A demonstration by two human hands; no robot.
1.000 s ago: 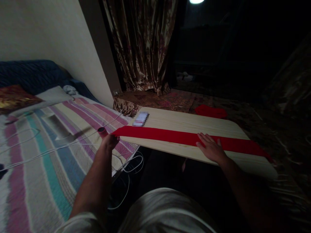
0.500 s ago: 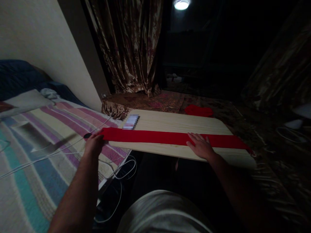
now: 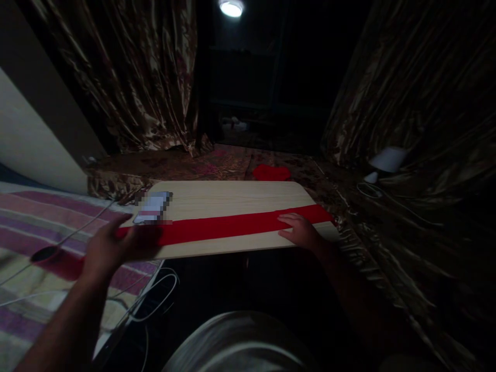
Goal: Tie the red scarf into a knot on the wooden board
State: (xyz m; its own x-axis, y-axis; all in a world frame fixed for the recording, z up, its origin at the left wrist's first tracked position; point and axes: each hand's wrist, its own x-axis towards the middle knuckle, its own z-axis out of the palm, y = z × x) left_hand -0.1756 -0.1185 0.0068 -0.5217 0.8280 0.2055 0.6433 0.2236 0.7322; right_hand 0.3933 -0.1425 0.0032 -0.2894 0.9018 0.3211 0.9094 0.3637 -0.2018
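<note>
A long red cloth strip (image 3: 217, 229) lies flat across a pale wooden board (image 3: 228, 194). On the strip's right part rests my right hand (image 3: 300, 231), fingers stretched out and slightly apart. My left hand (image 3: 104, 248) is at the strip's left end, thumb and fingers spread over the board's left edge; whether it touches the cloth I cannot tell. Just left of that hand, a red roll-like thing (image 3: 65, 264) with a dark round end lies on the bed, partly hidden by the wrist. A phone (image 3: 153, 206), blurred out, lies on the board behind the strip.
A striped bed cover (image 3: 23, 227) spreads at the left, with white cables (image 3: 170, 279) hanging at its side. Behind the board lies a red cloth bundle (image 3: 271, 172). Patterned curtains (image 3: 155, 77) hang at the back, and a white lamp (image 3: 389, 159) stands at the right.
My view has turned to the right. My left hand has opened from its grip at the strip's left end and shifted onto the board's edge. The right hand stays on the strip.
</note>
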